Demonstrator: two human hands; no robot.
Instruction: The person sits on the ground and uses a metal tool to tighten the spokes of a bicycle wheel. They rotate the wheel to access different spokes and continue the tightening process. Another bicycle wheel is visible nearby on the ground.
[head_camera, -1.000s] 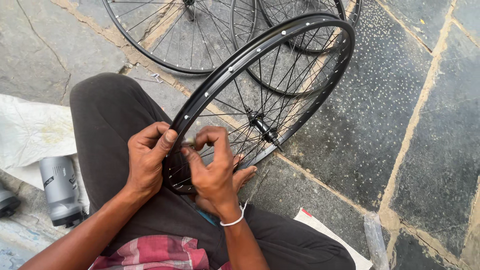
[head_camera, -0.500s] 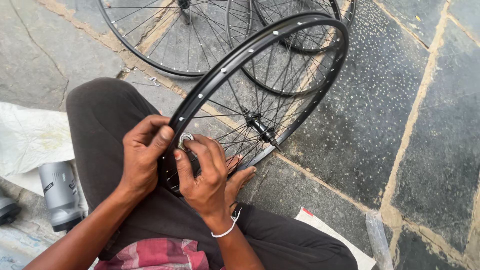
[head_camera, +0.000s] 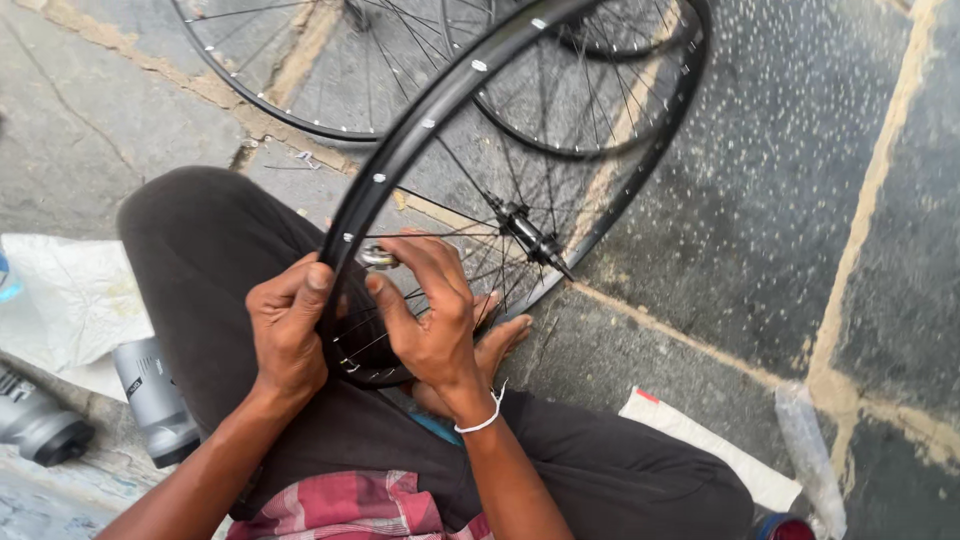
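A black bicycle wheel rim (head_camera: 420, 130) with thin spokes and a hub (head_camera: 525, 235) stands tilted over my lap. My left hand (head_camera: 288, 325) grips the rim's near edge, thumb pressed on the outer face. My right hand (head_camera: 430, 310) reaches through the spokes just inside the rim, its fingers closed on a small silver tool (head_camera: 378, 258) at a spoke end. A white band circles my right wrist. My bare foot (head_camera: 495, 345) shows behind the right hand. I sit on the ground in dark trousers.
Two more spoked wheels (head_camera: 330, 70) lie on the stone paving beyond. A grey canister (head_camera: 155, 400) and a second dark one (head_camera: 35, 425) lie at my left beside white paper (head_camera: 75, 300). A white card (head_camera: 700, 445) and a clear plastic wrapper (head_camera: 810, 455) lie at right.
The view has shifted down and left. Both hands slid a little along the rim, and my right fingers now pinch the silver tool higher up at the rim.
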